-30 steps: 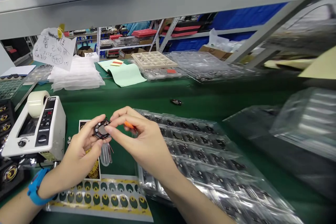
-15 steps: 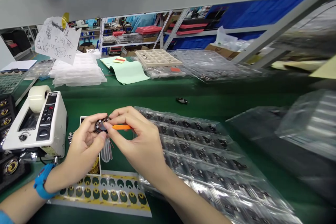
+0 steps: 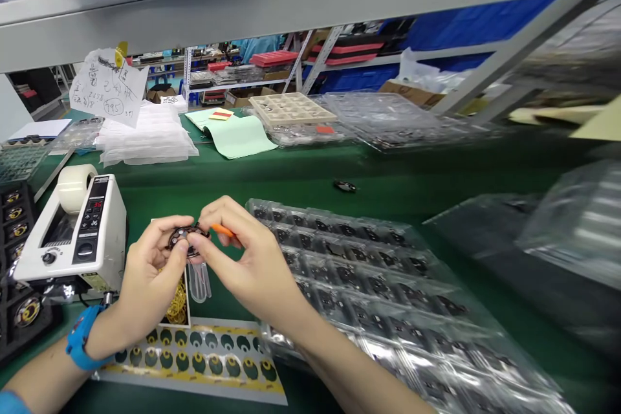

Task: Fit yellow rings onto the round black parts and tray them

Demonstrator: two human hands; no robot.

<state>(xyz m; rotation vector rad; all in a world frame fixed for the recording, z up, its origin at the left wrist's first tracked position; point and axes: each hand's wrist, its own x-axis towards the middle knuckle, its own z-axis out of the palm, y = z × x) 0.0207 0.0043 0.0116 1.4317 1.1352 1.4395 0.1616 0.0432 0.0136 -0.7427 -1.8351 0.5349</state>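
My left hand [image 3: 145, 281] pinches a small round dark part [image 3: 175, 239] with pale dots on its face, between thumb and fingers. My right hand [image 3: 255, 268] meets it from the other side, its thumb and fingertips on the part's edge. An orange stick-like tool [image 3: 222, 231] lies tucked in the fingers of my right hand; its tip is hidden. Below the hands are a white-edged box [image 3: 188, 314] of yellow rings and a clear plastic piece [image 3: 199, 283]. A sheet of dark oval stickers [image 3: 208, 391] with yellow edges lies in front.
To the left stands a white tape dispenser [image 3: 104, 233], beside a black tray [image 3: 51, 323] of round parts. A clear plastic tray [image 3: 398, 310] of dark parts fills the right. One loose black part [image 3: 344, 186] lies behind it. Papers and a beige compartment tray [image 3: 291, 107] sit farther back.
The round part has tilted between my hands. The orange tool has swung back from its face into my right fingers, and my right fingertips now grip the part's edge. The view shifted slightly.
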